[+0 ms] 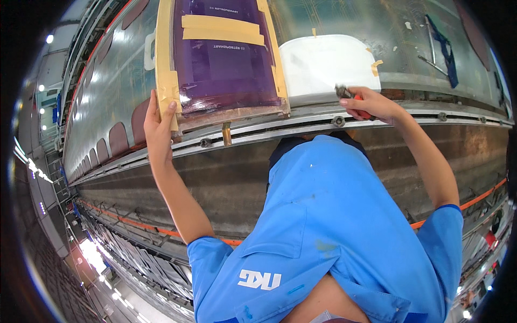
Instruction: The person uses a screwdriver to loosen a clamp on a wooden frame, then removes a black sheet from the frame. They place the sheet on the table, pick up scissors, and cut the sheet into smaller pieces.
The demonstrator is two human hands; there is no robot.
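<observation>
A screen printing frame [226,70] with purple mesh lies over the table in front of me, its sides and middle covered with pale yellow tape. My left hand [158,129] grips its near left corner, thumb on the taped edge and fingers along the outer side. To the right of the frame, a white rounded panel [328,64] lies flat with small bits of tape on its edges. Over the near right corner of that panel, my right hand [374,105] is closed around a red-handled tool [341,91] with a dark metal head, possibly pliers; the fingers hide much of it.
A metal rail [301,119] with knobs runs along the table's near edge, with a brass-coloured bracket [226,134] below the frame. Dark rounded panels [118,138] line up far left. A blue cloth and metal rods [431,59] lie at right. Behind me runs an orange rail [145,226].
</observation>
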